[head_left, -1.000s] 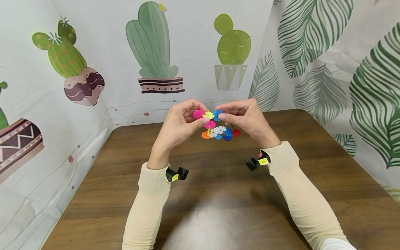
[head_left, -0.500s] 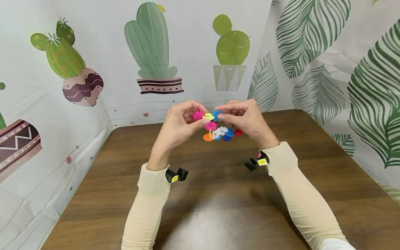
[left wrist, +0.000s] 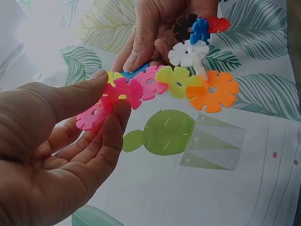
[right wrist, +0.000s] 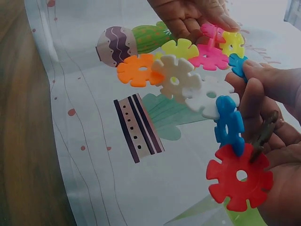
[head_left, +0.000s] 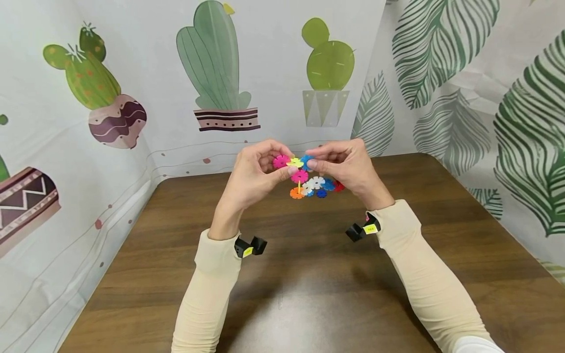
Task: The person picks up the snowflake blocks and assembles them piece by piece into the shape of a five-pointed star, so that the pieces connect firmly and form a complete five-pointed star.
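Note:
A chain of interlocking snowflake discs is held up above the table by both hands. My left hand (head_left: 253, 174) pinches its pink and yellow end between thumb and fingers, at a pink disc (left wrist: 123, 93) next to a yellow disc (head_left: 295, 163). Thumb and index finger of my right hand (head_left: 348, 164) pinch a light blue disc (right wrist: 238, 65) beside that yellow one. I cannot tell whether these two discs are joined. Below hang an orange disc (head_left: 297, 192), white discs (right wrist: 175, 79), a blue disc (right wrist: 229, 126), a dark disc (right wrist: 265, 136) and a red disc (right wrist: 240, 177), close to the right palm.
A brown wooden table (head_left: 282, 274) lies beneath the hands. Behind it hangs a white cloth (head_left: 278, 73) printed with cacti and leaves. Each wrist carries a small black camera, the left camera (head_left: 250, 246) and the right camera (head_left: 363, 229).
The hanging part of the chain has swung slightly to the right, and its red disc is now more hidden behind the right hand. Both hands keep their pinch and almost the same place.

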`<action>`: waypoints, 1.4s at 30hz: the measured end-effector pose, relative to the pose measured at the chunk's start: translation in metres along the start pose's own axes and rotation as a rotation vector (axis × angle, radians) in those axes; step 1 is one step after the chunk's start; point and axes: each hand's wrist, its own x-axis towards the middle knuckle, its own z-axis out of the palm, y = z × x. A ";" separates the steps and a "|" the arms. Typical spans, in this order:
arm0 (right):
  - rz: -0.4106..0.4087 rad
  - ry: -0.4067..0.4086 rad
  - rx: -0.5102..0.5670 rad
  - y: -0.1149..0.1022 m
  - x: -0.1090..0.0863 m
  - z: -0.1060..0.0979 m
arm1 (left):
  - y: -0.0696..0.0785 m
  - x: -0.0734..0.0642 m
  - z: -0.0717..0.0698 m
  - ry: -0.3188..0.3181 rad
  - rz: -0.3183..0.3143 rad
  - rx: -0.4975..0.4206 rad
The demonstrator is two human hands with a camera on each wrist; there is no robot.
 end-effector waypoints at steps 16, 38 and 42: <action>0.018 0.009 -0.062 -0.006 0.000 -0.005 | 0.001 0.000 0.003 -0.016 -0.017 0.017; 0.019 -0.015 -0.130 -0.013 -0.002 -0.009 | 0.001 0.001 0.005 -0.036 -0.043 -0.057; 0.069 -0.026 -0.156 -0.018 -0.002 -0.013 | 0.001 0.002 0.006 -0.038 -0.036 -0.068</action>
